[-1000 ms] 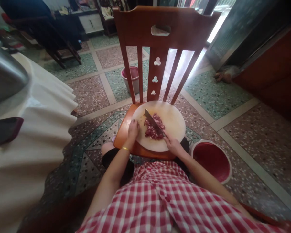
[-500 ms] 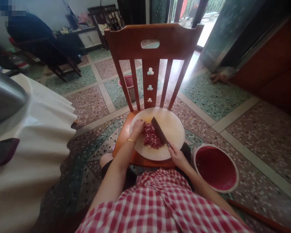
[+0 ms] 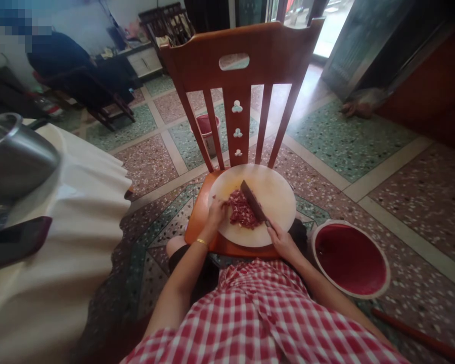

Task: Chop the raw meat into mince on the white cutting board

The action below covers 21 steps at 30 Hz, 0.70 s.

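Observation:
A round pale cutting board (image 3: 278,194) lies on the seat of a wooden chair (image 3: 242,65). A pile of chopped red meat (image 3: 242,213) sits on its near left part. My right hand (image 3: 282,241) grips the handle of a cleaver (image 3: 253,201), whose blade rests angled over the meat. My left hand (image 3: 217,213), with a gold bangle at the wrist, lies at the left edge of the meat with its fingers curled against the pile.
A red basin (image 3: 351,259) stands on the floor to the right. A small pink bucket (image 3: 208,130) sits behind the chair. At left, a table with a white cloth (image 3: 79,212) carries a metal pot (image 3: 15,156) and a dark phone (image 3: 15,242).
My left hand went from the board's left edge to the meat pile. The cleaver blade shifted over the meat from one angle to another. The view moved slightly.

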Each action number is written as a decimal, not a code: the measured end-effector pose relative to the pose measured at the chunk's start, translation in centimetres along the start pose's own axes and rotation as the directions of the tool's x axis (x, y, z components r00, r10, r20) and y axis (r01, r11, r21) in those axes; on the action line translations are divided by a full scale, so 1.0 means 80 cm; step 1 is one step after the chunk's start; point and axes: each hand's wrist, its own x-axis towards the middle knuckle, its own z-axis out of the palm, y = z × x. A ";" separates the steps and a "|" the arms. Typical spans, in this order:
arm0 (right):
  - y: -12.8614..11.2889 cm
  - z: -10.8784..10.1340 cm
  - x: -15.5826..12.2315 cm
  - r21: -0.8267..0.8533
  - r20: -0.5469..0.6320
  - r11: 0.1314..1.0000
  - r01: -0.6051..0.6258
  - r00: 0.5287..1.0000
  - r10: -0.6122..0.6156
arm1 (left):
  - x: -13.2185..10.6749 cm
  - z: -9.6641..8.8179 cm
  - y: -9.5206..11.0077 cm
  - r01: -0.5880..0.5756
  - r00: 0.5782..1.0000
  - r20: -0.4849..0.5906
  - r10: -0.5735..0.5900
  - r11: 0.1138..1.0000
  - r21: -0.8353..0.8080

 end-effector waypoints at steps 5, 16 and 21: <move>-0.017 -0.010 -0.007 -0.029 -0.038 0.999 -0.030 0.999 0.029 | 0.005 0.026 0.064 -0.051 0.995 -0.098 0.036 0.988 -0.149; -0.084 -0.029 0.012 -0.275 -0.129 0.911 0.308 0.927 -0.353 | 0.015 -0.016 0.005 -0.026 0.974 -0.221 0.046 0.995 0.092; -0.053 0.004 0.023 -0.495 0.110 0.860 0.126 0.991 -0.081 | 0.034 -0.015 -0.038 0.111 0.994 -0.037 -0.105 0.914 0.390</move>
